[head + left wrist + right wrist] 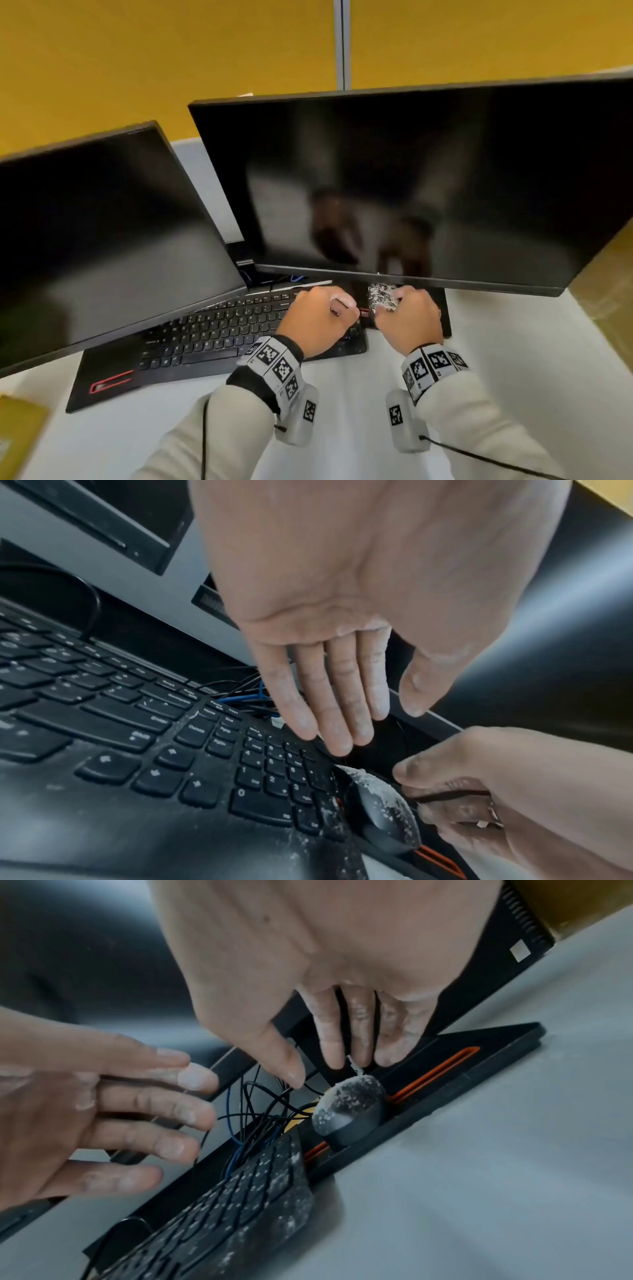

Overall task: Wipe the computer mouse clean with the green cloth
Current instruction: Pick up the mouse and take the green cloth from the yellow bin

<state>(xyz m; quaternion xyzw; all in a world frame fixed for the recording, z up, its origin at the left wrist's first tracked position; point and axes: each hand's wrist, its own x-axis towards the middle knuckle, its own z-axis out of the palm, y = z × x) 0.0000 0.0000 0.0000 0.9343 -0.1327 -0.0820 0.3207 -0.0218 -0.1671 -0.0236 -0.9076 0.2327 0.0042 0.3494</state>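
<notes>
A dark computer mouse, dusted with white powder, sits on a black pad under the monitor's lower edge. My right hand reaches over the mouse's front end, where thumb and fingers pinch its black cable. My left hand hovers over the keyboard's number pad just left of the mouse, its fingers straight and holding nothing. No green cloth shows in any view.
The large monitor hangs low over the mouse. A laptop with a powder-flecked keyboard lies to the left, its screen raised. Tangled black and blue wires lie behind the keyboard. A yellow object sits at the table's left edge.
</notes>
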